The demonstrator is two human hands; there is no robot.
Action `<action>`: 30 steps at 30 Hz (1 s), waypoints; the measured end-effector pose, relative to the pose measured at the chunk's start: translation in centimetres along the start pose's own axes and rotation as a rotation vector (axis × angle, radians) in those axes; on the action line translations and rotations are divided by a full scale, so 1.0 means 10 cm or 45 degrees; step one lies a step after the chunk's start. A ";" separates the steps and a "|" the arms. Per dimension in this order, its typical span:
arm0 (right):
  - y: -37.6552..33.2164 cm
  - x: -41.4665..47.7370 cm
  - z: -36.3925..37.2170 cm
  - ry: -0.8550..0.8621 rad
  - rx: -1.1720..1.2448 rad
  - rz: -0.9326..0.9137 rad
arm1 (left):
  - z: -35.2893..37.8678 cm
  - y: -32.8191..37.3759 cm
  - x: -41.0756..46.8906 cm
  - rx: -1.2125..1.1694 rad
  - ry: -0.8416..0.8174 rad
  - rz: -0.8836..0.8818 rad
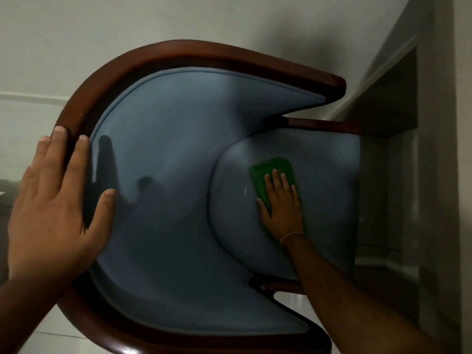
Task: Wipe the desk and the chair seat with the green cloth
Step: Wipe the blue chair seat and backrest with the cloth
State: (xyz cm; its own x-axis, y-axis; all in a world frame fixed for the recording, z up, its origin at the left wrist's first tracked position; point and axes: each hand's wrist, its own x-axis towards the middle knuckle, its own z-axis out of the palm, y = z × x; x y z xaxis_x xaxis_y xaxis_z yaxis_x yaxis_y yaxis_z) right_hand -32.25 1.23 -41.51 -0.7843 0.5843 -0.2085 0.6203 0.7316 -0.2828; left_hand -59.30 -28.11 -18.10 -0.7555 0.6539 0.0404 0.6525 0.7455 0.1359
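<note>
Seen from above. Right hand (281, 200) lies flat, palm down, fingers extended and slightly spread, pressing the green cloth (274, 172) onto the blue chair seat (329, 195); no pinch, cloth pinned under palm and fingers, its far edge showing beyond the fingertips. Right forearm stretches out long from the lower right, a thin band at the wrist. Left hand (56, 200) is open and spread, fingers draped over the wooden rim (107, 77) of the curved backrest (166, 139), thumb resting on the blue padding. The two hands are well apart. Worktop (434, 98) edge lies beyond the right hand, past the seat front.
</note>
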 end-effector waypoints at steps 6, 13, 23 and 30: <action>0.09 0.38 -0.08 0.021 -0.051 0.093 | 0.31 -0.51 0.05 0.145 0.013 -0.086; -0.43 0.80 0.02 0.014 -0.036 -0.025 | 0.52 -0.44 0.00 -0.091 0.015 -0.064; -0.16 -0.91 0.48 -0.246 -0.166 -1.071 | 0.77 1.47 -0.02 -0.014 -0.627 -0.106; 0.06 -0.90 0.53 -0.285 -0.384 -1.208 | 1.34 1.85 -0.22 -0.180 -0.846 -0.281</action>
State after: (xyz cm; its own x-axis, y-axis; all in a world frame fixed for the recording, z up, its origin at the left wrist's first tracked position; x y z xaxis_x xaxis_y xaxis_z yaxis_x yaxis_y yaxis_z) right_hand -24.85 -5.42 -44.78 -0.9193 -0.3390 -0.1999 -0.3054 0.9349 -0.1811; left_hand -44.81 -14.02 -28.94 -0.6443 0.4631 -0.6086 0.4405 0.8753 0.1998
